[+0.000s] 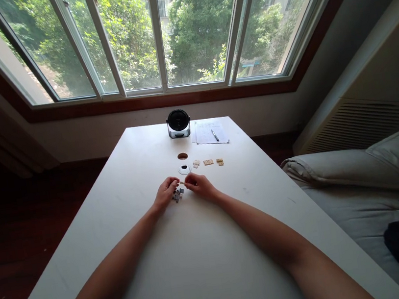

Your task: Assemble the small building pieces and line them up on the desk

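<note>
My left hand (165, 193) and my right hand (197, 186) meet over the white table, fingertips pinched close together. Between them is a small tan piece (182, 183), too small to make out clearly; fingers of both hands seem to close on its ends. Just below my left fingertips lies a loose pile of small grey pieces (177, 195). Beyond my right hand, a row of tan toy bricks lies flat: a pale loose group (196, 163), a studded rectangle (207, 162) and a smaller cluster (220, 161).
A white ring-shaped cover (184, 170) lies near a round hole (182, 156) in the table (200, 263). Farther back stand a small black fan (178, 122) and, beside it, paper sheets (205, 134) with a pen (215, 135). A sofa (354, 197) borders the right side.
</note>
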`<act>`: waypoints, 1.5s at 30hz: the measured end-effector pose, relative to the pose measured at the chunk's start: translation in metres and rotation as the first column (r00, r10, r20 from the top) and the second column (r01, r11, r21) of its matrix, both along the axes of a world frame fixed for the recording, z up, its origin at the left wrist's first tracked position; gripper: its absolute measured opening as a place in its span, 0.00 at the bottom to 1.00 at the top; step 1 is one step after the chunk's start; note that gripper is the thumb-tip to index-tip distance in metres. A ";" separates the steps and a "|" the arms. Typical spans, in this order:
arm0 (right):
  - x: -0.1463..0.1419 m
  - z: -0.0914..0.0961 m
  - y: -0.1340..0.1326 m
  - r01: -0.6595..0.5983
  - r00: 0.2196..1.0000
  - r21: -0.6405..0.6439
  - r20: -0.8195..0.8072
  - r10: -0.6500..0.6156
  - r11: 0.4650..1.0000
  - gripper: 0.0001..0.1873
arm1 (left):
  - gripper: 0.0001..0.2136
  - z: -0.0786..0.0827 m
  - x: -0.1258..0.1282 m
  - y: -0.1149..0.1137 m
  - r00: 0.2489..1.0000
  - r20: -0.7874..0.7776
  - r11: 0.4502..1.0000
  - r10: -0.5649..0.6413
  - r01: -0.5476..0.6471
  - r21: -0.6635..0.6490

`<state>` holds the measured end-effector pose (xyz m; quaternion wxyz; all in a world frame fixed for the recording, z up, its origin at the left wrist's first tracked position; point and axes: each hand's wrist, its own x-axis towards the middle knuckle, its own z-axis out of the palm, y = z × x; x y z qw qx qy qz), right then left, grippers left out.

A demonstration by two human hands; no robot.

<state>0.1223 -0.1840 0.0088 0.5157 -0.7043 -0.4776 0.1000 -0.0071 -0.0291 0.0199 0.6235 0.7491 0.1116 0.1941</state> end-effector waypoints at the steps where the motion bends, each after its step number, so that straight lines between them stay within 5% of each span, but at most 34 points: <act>1: -0.001 0.000 0.000 0.015 1.000 0.013 0.009 -0.015 1.000 0.11 | 0.14 -0.001 0.001 -0.001 1.000 0.007 1.000 -0.004 0.004 -0.027; 17: -0.011 0.006 0.002 -0.002 0.996 0.153 0.093 -0.012 0.988 0.07 | 0.13 -0.002 -0.002 0.000 0.998 0.062 0.996 -0.030 0.035 -0.087; 22: -0.010 0.006 0.001 0.018 1.000 0.119 -0.014 -0.017 0.993 0.11 | 0.11 0.000 -0.004 0.003 0.994 0.101 0.992 0.035 -0.047 0.118; 26: -0.007 0.005 0.000 0.023 0.996 0.074 -0.082 -0.017 0.997 0.12 | 0.08 0.005 -0.008 0.002 0.991 0.121 0.928 0.058 -0.098 0.360; 31: -0.007 0.006 0.002 -0.094 0.949 0.109 -0.290 0.122 0.990 0.16 | 0.06 0.007 -0.011 0.001 0.991 0.130 0.878 0.025 -0.084 0.471; 45: -0.008 0.004 0.003 -0.068 0.964 0.133 -0.245 0.099 0.989 0.17 | 0.11 0.009 -0.010 -0.001 0.990 0.132 0.973 0.053 -0.080 0.217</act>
